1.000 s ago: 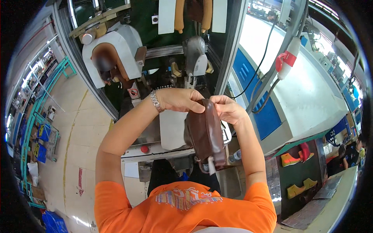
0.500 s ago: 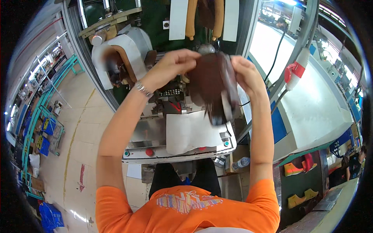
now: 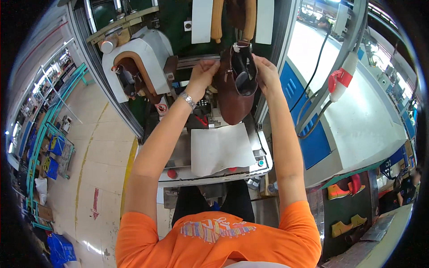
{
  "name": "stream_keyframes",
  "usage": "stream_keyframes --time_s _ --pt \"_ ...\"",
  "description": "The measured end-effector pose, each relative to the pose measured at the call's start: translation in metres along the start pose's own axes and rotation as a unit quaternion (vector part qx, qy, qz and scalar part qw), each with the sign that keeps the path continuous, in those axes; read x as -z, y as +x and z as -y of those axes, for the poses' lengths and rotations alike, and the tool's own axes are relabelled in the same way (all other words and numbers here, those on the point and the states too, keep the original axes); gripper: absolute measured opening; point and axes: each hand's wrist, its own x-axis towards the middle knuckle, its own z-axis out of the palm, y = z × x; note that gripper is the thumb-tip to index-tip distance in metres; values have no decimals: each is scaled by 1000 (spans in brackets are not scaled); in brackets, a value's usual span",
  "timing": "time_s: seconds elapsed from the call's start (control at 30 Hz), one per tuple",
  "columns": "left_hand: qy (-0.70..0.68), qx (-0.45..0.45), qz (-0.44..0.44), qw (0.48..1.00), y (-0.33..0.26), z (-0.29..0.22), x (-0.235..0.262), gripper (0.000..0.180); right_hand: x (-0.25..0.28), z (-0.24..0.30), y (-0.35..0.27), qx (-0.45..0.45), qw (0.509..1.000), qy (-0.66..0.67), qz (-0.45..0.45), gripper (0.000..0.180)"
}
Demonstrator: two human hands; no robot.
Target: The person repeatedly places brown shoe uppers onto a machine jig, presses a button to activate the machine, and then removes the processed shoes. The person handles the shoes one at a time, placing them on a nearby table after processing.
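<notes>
Our left hand (image 3: 201, 81) is narrow, its thumb and fingers pinched at the left edge of the brown shoe upper (image 3: 237, 105); our right hand (image 3: 268, 78) closes on the opposite edge, some of its fingers hidden behind the leather; the upper hangs between both hands, above the far edge of the white sheet (image 3: 221, 149) and well clear of it, toe toward us, dark-lined opening facing up.

To handle it well, we judge, we keep the pinch even on both sides, hold the toe straight and the opening spread, and press lightly so that the leather takes no crease.

Counting outward, we see one upper in our hands and one wristwatch (image 3: 187, 100) on our left wrist; one white sheet on the machine table (image 3: 196, 180), two red buttons (image 3: 172, 173), one partly covered by the sheet, and one green button (image 3: 260, 163); beyond, two white plates (image 3: 202, 20) flank two tan pads (image 3: 217, 20), with one brown leather piece (image 3: 235, 18) between these; to the left, one tan horseshoe cushion (image 3: 145, 76) surrounds a second upper (image 3: 129, 82); at far right, two yellow pieces (image 3: 342, 228) lie on a dark surface (image 3: 348, 207).
</notes>
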Motion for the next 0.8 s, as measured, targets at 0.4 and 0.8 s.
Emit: stream_keyframes --time_s 0.4,0.8 --pt "370 -488 -27 790 -147 5 -28 46 22 -130 -111 -189 881 407 151 46" --pt "652 -256 43 712 -162 -11 -66 65 31 -178 -73 -55 934 341 87 29"
